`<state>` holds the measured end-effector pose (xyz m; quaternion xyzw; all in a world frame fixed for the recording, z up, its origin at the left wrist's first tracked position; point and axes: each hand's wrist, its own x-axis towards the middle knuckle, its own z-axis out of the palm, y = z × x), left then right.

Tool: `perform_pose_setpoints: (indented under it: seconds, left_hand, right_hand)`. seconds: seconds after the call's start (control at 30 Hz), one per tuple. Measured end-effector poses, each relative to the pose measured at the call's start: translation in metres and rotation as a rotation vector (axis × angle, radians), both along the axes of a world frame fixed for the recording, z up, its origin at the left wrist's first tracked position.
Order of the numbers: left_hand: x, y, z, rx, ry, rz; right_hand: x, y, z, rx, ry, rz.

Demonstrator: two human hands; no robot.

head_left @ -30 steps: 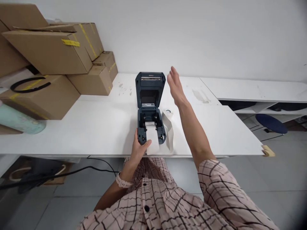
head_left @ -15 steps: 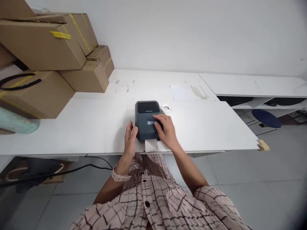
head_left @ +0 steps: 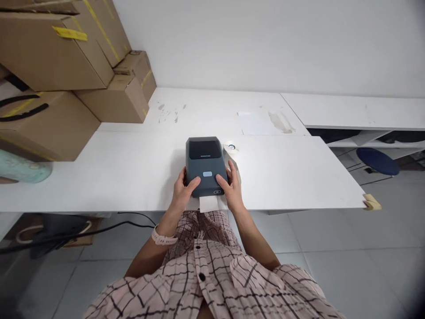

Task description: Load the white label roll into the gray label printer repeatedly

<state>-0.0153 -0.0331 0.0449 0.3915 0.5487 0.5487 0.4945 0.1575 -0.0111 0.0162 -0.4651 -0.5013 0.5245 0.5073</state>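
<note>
Left hand (head_left: 180, 195) and right hand (head_left: 235, 192) both grasping printer (head_left: 205, 165), one per side. Head view: left thumb on top of cover, left fingers down left flank; right thumb on cover too, right fingers along right flank, partly hidden. Pink wristband (head_left: 162, 238) on left wrist.

Printer on table (head_left: 285, 177), near front edge, about mid-view. Cover down. Dark window (head_left: 204, 149) across far half, small light-blue rectangle (head_left: 207, 174) just ahead of thumbs, round mark (head_left: 217, 192) at near right corner. White paper strip (head_left: 208, 204) out from under front, reaching table edge.

Beside far right corner of printer: white roll (head_left: 231, 147), bluish-black ring at core, loose pale paper behind right hand. Farther back and right: thin white sheet (head_left: 250, 123) lying flat, scuffed patch next to it.

Back left: stacked cardboard boxes (head_left: 111, 102) with yellow tape, well apart from printer. Pale green bottle (head_left: 25, 167) at left, cut by frame. Below table on left: black cable (head_left: 109, 229). Past right end: blue stool (head_left: 377, 160). Yellowish guard (head_left: 372, 202) on near right table corner.
</note>
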Motion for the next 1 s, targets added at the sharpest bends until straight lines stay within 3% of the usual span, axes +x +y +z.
perform_pose_setpoints:
  seconds: [0.07, 0.17, 0.2, 0.23, 0.3, 0.37, 0.43, 0.57, 0.7, 0.77, 0.83, 1.0]
  left_hand:
    - [0.005, -0.013, -0.005, 0.053, 0.152, 0.15]
    - [0.017, -0.048, -0.019, 0.164, 0.405, 0.507]
    - [0.021, -0.06, -0.024, 0.151, 0.396, 0.501]
    - [0.024, -0.07, -0.026, 0.096, 0.342, 0.404]
    - [0.028, -0.08, -0.026, -0.113, 0.16, 0.114]
    - [0.03, -0.077, -0.02, -0.301, -0.054, -0.125]
    - [0.029, -0.067, -0.011, -0.359, -0.176, -0.221]
    - [0.026, -0.056, -0.004, -0.278, -0.13, -0.173]
    - [0.024, -0.061, -0.015, -0.23, 0.002, -0.176]
    - [0.02, -0.065, -0.023, -0.207, 0.065, -0.187]
    - [0.015, -0.069, -0.028, -0.191, 0.111, -0.16]
    - [0.0, -0.063, -0.023, 0.005, 0.27, 0.288]
  right_hand:
    - [0.001, 0.001, -0.001, 0.007, 0.004, -0.002]
    - [0.001, 0.002, 0.0, 0.01, 0.005, 0.002]
    - [0.001, 0.002, 0.0, 0.008, 0.009, 0.003]
    - [0.001, 0.002, 0.0, 0.006, 0.015, 0.002]
    - [0.001, 0.003, 0.0, 0.005, 0.029, -0.003]
    - [0.0, 0.003, -0.001, 0.01, 0.031, -0.015]
    - [-0.001, 0.004, -0.003, 0.02, 0.013, -0.028]
    - [-0.004, 0.0, 0.001, 0.111, -0.099, -0.097]
    - [-0.003, -0.008, 0.019, 0.511, -0.444, -0.208]
    - [-0.002, -0.011, 0.029, 0.698, -0.639, -0.12]
    - [-0.004, -0.014, 0.037, 0.761, -0.771, 0.002]
    - [-0.016, -0.021, 0.044, 0.659, -0.836, 0.112]
